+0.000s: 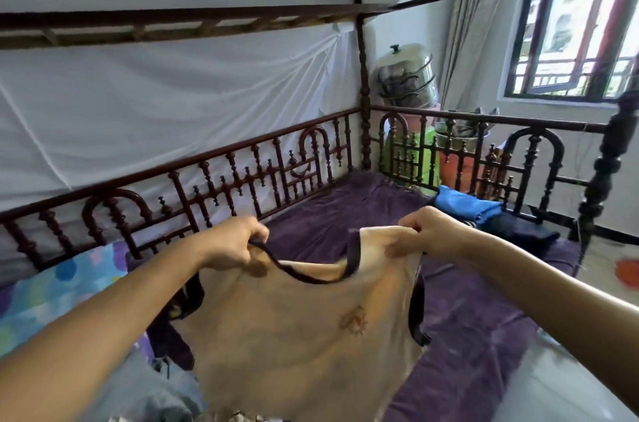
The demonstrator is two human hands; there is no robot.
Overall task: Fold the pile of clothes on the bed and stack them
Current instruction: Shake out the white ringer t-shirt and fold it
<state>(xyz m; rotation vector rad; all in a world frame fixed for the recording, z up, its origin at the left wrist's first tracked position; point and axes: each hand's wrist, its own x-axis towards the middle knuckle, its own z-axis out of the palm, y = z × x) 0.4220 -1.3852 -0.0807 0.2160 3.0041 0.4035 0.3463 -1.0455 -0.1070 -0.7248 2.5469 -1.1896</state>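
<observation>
I hold up a pale orange sleeveless top (294,335) with dark trim and a small sun print, spread in the air above the bed. My left hand (231,245) pinches its left shoulder strap, and my right hand (425,235) grips the right shoulder. A stack of folded clothes (484,214), blue on top of dark items, lies on the purple bedsheet (466,335) at the far right. Unfolded clothes, grey (155,387) and dark (173,335), lie under the top at the lower left.
A dark carved wooden bed rail (242,176) runs along the back and right sides, with white netting behind it. A colourful patterned cloth (62,293) lies at the left. Pots and buckets (408,82) stand beyond the rail, near a window (581,24).
</observation>
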